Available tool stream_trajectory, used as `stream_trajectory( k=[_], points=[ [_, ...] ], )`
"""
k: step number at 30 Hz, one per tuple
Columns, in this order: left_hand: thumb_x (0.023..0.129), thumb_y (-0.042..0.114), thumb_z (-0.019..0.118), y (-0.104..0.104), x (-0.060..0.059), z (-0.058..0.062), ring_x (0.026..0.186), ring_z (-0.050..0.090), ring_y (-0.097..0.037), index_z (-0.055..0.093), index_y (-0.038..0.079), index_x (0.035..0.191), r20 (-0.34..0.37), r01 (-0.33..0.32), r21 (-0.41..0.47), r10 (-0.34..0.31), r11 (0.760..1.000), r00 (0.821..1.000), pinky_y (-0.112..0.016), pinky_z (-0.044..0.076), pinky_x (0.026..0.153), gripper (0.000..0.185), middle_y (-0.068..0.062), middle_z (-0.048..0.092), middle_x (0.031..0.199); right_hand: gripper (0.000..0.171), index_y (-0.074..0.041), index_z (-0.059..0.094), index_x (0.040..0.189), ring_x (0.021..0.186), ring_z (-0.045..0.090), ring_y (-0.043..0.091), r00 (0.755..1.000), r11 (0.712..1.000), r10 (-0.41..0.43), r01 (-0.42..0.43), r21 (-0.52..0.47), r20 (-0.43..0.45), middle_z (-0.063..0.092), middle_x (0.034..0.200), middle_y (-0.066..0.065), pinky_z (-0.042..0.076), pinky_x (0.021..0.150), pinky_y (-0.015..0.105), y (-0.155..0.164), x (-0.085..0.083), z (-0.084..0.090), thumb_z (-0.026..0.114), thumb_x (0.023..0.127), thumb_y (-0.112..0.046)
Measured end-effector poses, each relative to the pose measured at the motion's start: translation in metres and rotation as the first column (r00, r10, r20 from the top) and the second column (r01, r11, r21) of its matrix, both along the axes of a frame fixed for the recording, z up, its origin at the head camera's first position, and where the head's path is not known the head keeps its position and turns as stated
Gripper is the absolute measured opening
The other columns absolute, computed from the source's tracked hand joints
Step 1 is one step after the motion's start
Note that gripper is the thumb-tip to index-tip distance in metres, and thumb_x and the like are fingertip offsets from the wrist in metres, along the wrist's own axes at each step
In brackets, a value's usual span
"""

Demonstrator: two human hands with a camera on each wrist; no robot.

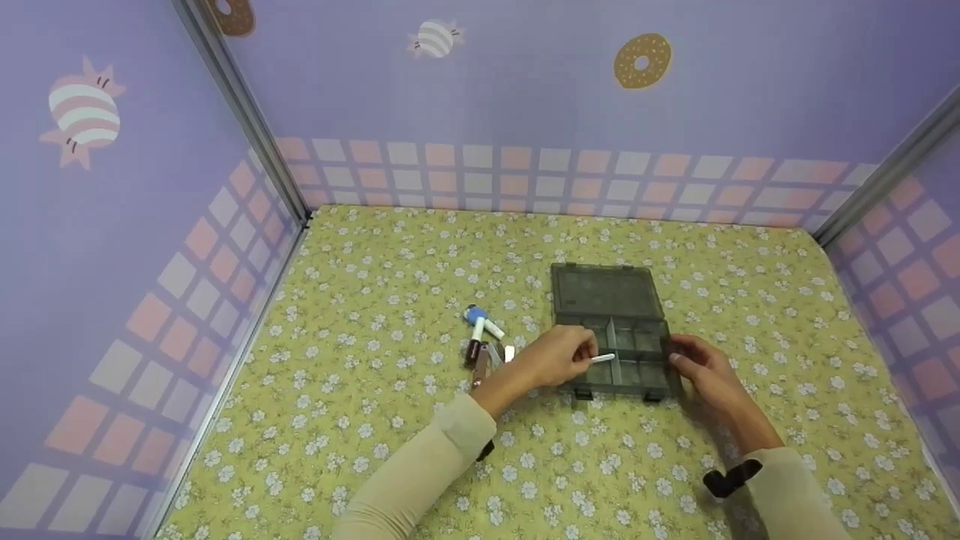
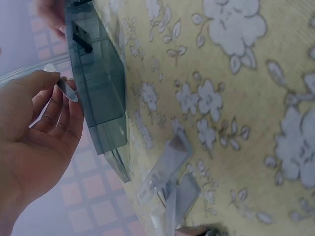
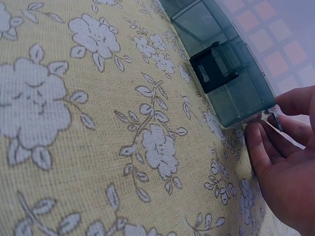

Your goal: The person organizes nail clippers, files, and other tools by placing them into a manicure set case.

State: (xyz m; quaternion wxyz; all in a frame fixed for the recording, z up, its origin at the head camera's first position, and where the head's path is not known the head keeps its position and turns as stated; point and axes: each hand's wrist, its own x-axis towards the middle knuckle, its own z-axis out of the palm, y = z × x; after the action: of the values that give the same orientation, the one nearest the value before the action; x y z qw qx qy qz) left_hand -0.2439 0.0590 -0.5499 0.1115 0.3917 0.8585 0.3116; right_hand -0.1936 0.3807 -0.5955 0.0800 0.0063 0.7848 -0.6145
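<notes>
A translucent dark-green compartment box lies with its hinged lid swung back on the cloth. Over its front left compartment, my left hand pinches a slim piece between thumb and fingertips. In the left wrist view this slim piece shows a shiny, metal-like pointed end and a white end; its exact kind I cannot tell. My right hand holds the box at its right side. Seen from the right wrist, the thumb lies at the upper edge of the box and the other fingers lie lower at its corner.
Left of the box lie a blue-topped item, a white-and-dark tube, a brown piece and several small clear or white pieces. Floral cloth covers the table. Patterned walls enclose the back and sides.
</notes>
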Motion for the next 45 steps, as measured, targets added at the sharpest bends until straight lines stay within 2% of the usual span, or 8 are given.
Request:
stream_trajectory(
  k=[12, 17, 24, 29, 34, 39, 42, 45],
  points=[
    [0.109, 0.015, 0.061, 0.008, 0.005, -0.005, 0.088, 0.060, -0.005, 0.069, 0.011, 0.115, 0.013, -0.014, -0.010, 0.014, 1.000, 1.000, -0.018, 0.051, 0.076, 0.011, 0.000, 0.066, 0.106, 0.051, 0.007, 0.041, 0.156, 0.124, 0.057, 0.010, 1.000, 1.000, -0.021, 0.021, -0.012, 0.009, 0.045, 0.154, 0.029, 0.052, 0.096, 0.020, -0.001, -0.001, -0.001, 0.056, 0.112, -0.016],
    [0.108, 0.016, 0.064, 0.005, 0.008, -0.004, 0.094, 0.062, -0.007, 0.070, 0.007, 0.120, 0.011, -0.009, -0.029, 0.009, 1.000, 1.000, -0.017, 0.051, 0.080, 0.016, -0.002, 0.065, 0.111, 0.051, 0.008, 0.043, 0.154, 0.123, 0.058, 0.012, 1.000, 0.999, -0.028, 0.028, -0.019, 0.008, 0.046, 0.152, 0.030, 0.053, 0.095, 0.020, -0.002, 0.000, -0.001, 0.058, 0.112, -0.016],
    [0.103, 0.015, 0.072, -0.024, 0.002, 0.005, 0.100, 0.065, -0.009, 0.071, 0.005, 0.123, 0.035, -0.075, 0.018, 0.075, 0.997, 0.997, -0.015, 0.053, 0.086, 0.023, -0.002, 0.067, 0.113, 0.054, 0.007, 0.038, 0.157, 0.125, 0.057, 0.016, 0.997, 0.997, -0.006, 0.012, -0.076, 0.083, 0.043, 0.153, 0.027, 0.054, 0.099, 0.025, -0.001, -0.003, 0.006, 0.056, 0.112, -0.017],
    [0.104, 0.017, 0.072, -0.060, -0.008, 0.007, 0.108, 0.067, -0.019, 0.069, 0.005, 0.128, 0.029, -0.157, 0.014, 0.157, 0.987, 0.987, -0.027, 0.056, 0.091, 0.027, -0.005, 0.068, 0.120, 0.057, 0.003, 0.040, 0.157, 0.119, 0.059, 0.018, 0.990, 0.994, -0.044, 0.057, -0.090, 0.134, 0.047, 0.147, 0.020, 0.056, 0.093, 0.028, 0.000, -0.009, 0.014, 0.060, 0.111, -0.024],
    [0.104, 0.019, 0.071, -0.100, -0.017, 0.006, 0.116, 0.065, -0.027, 0.065, 0.004, 0.134, 0.010, -0.265, 0.014, 0.265, 0.964, 0.964, -0.039, 0.057, 0.094, 0.035, -0.008, 0.065, 0.125, 0.052, 0.004, 0.042, 0.155, 0.122, 0.059, 0.021, 0.994, 0.996, -0.050, 0.057, -0.068, 0.100, 0.048, 0.150, 0.024, 0.056, 0.093, 0.029, -0.003, -0.014, 0.016, 0.058, 0.111, -0.018],
    [0.102, 0.022, 0.074, -0.131, -0.021, 0.001, 0.122, 0.060, -0.029, 0.061, 0.004, 0.138, -0.038, -0.398, -0.017, 0.397, 0.917, 0.917, -0.045, 0.055, 0.097, 0.042, -0.009, 0.060, 0.131, 0.050, 0.003, 0.040, 0.158, 0.119, 0.057, 0.017, 0.994, 0.998, -0.040, 0.046, -0.051, 0.101, 0.045, 0.154, 0.024, 0.054, 0.091, 0.027, -0.004, -0.013, 0.014, 0.054, 0.112, -0.014],
    [0.101, 0.024, 0.076, -0.143, -0.021, -0.003, 0.124, 0.058, -0.030, 0.060, 0.005, 0.138, -0.036, -0.462, -0.047, 0.460, 0.886, 0.887, -0.046, 0.054, 0.097, 0.044, -0.009, 0.059, 0.133, 0.052, 0.002, 0.041, 0.159, 0.116, 0.058, 0.015, 0.993, 0.997, -0.052, 0.057, -0.047, 0.110, 0.045, 0.153, 0.024, 0.054, 0.090, 0.027, -0.005, -0.012, 0.014, 0.056, 0.112, -0.016],
    [0.101, 0.029, 0.076, -0.149, -0.018, -0.008, 0.120, 0.060, -0.029, 0.060, 0.006, 0.134, -0.010, -0.491, -0.088, 0.493, 0.867, 0.870, -0.046, 0.054, 0.095, 0.043, -0.010, 0.059, 0.130, 0.052, 0.002, 0.042, 0.159, 0.114, 0.059, 0.014, 0.990, 0.996, -0.070, 0.075, -0.039, 0.119, 0.047, 0.153, 0.023, 0.054, 0.088, 0.026, -0.006, -0.011, 0.015, 0.055, 0.112, -0.015]
  ],
)
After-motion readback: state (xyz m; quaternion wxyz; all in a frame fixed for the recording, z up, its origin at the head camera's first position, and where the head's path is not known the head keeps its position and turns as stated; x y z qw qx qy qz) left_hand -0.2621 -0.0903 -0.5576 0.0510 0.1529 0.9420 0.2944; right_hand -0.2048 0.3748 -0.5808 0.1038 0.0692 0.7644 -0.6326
